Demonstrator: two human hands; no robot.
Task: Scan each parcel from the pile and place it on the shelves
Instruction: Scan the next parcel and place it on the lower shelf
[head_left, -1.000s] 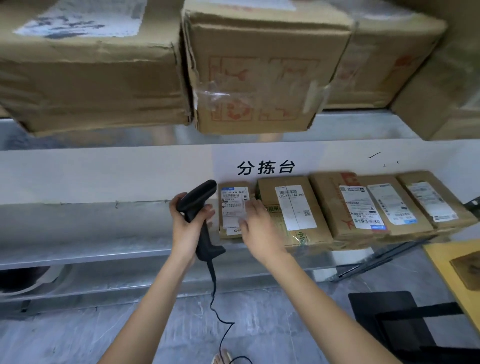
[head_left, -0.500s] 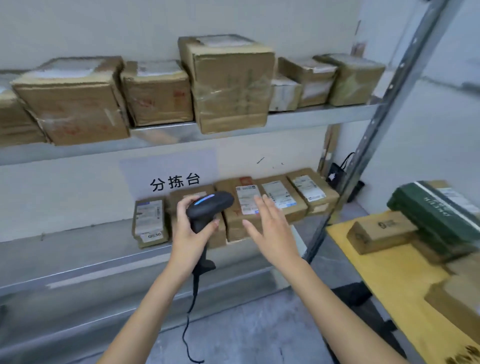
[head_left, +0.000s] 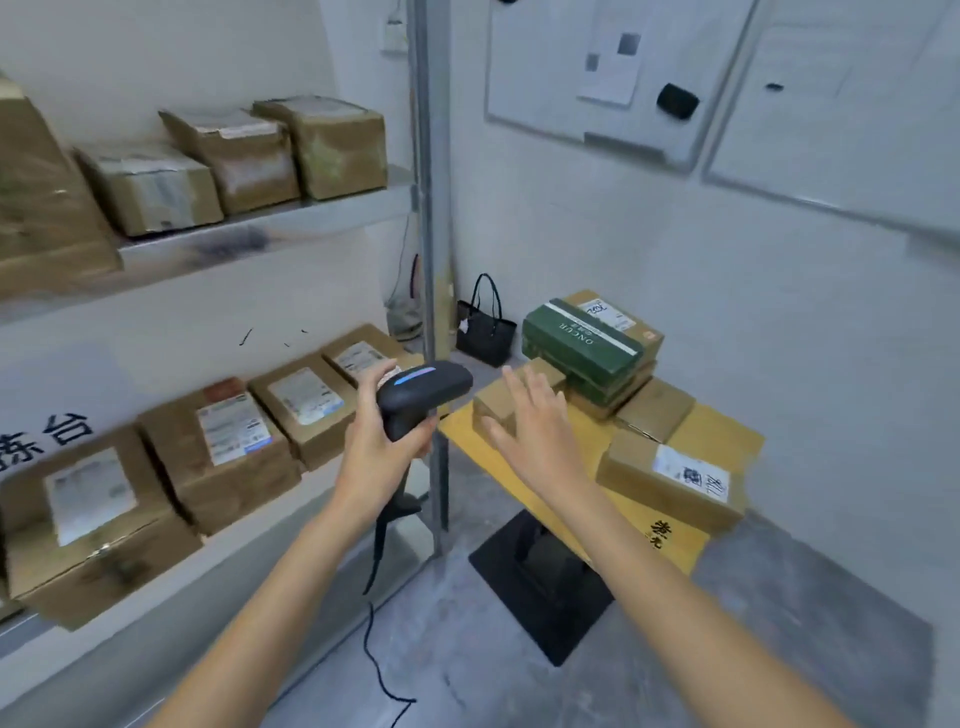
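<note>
Left hand (head_left: 382, 447) grips scanner (head_left: 423, 387), head pointing right.

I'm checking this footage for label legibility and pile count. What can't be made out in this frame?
- Head view: print on the shelf parcels' labels is blurred by motion.
- The small brown box is partly hidden by the open right hand.
- The scanner handle is hidden by the left hand.
- Boxes under the green box are mostly covered by it.
- Leftmost upper-shelf box is cut by the frame edge.
</note>
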